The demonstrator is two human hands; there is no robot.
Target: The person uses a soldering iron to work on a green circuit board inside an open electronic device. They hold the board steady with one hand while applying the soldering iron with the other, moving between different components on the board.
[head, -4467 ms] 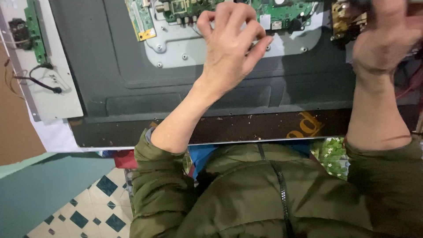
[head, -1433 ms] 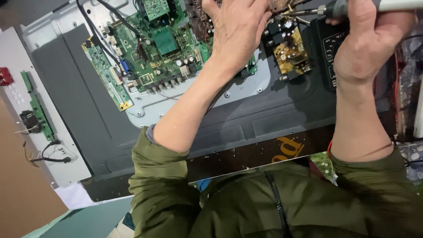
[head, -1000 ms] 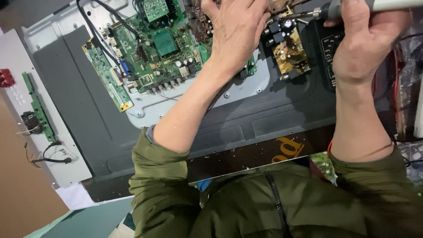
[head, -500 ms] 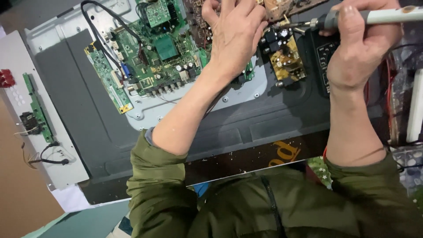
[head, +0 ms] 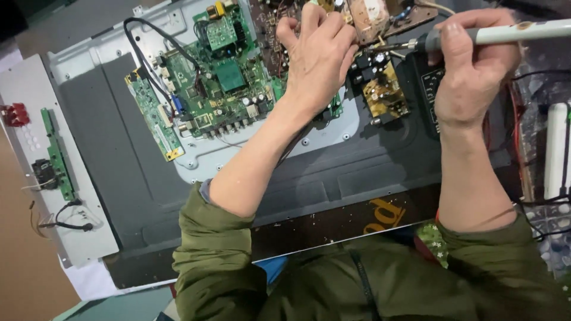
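Soldering iron (head: 505,34) — pale, smooth barrel, thin metal tip — sits clenched in the right hand (head: 473,71), tip just above the small yellowish circuit board (head: 385,89). The left hand (head: 318,56), fingers curled, presses on the brown board (head: 380,15) at the top edge. Best done with wrists braced and the tip touching one joint only. Beyond lie the glossy green main board (head: 220,89) and the dark, matte television back panel (head: 119,154).

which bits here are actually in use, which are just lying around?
In use:
left hand pressing on brown board
right hand holding soldering iron, tip at that board

Lying about:
green main board
yellow power board
narrow green strip board
red connector
white tube
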